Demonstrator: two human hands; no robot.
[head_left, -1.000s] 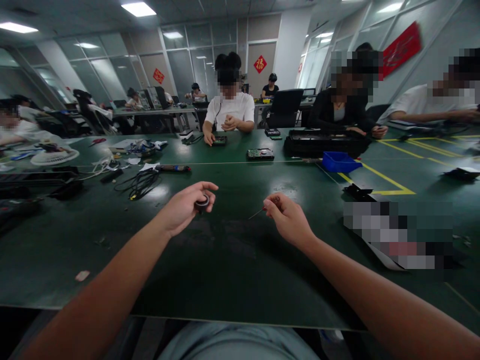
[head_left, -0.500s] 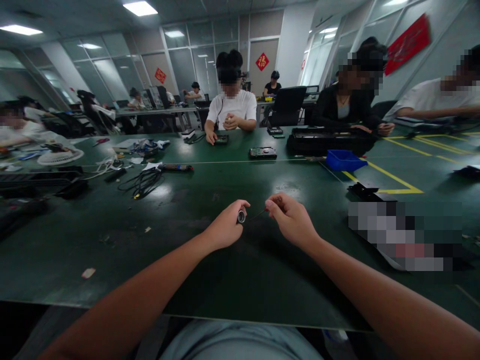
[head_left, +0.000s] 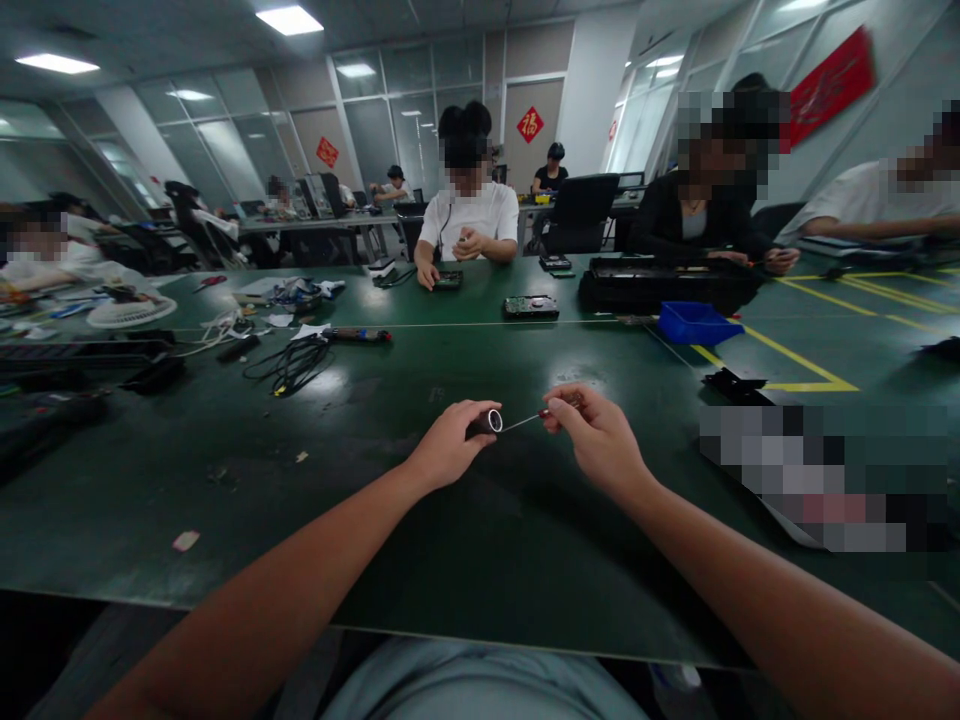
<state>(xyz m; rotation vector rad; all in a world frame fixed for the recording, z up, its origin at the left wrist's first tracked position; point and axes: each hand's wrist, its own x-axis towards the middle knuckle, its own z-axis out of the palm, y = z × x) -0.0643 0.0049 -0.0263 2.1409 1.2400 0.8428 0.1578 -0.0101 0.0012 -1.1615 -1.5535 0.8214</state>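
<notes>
My left hand (head_left: 446,447) is wrapped round a small dark cylinder (head_left: 490,421) with a shiny ring at its open end. That end faces right; most of the body is hidden in my palm. In the fingers of my right hand (head_left: 596,430) is a thin screwdriver (head_left: 523,423) with a reddish handle, mostly covered. Its slim metal shaft points left, and its tip lies close to the ringed end of the cylinder. Whether the tip touches it I cannot tell. Both hands are above the green table (head_left: 420,560).
A blue bin (head_left: 697,324), a circuit board (head_left: 531,307) and a long black housing (head_left: 667,285) are farther back. Black cables (head_left: 296,362) and a white fan-like part (head_left: 131,310) are at left. A blurred-out object lies right of my right hand. Other people sit around the table.
My left hand has turned the cylinder so its ringed end faces more to the right. The screwdriver shaft shows more plainly beside it. The whole view has shifted slightly.
</notes>
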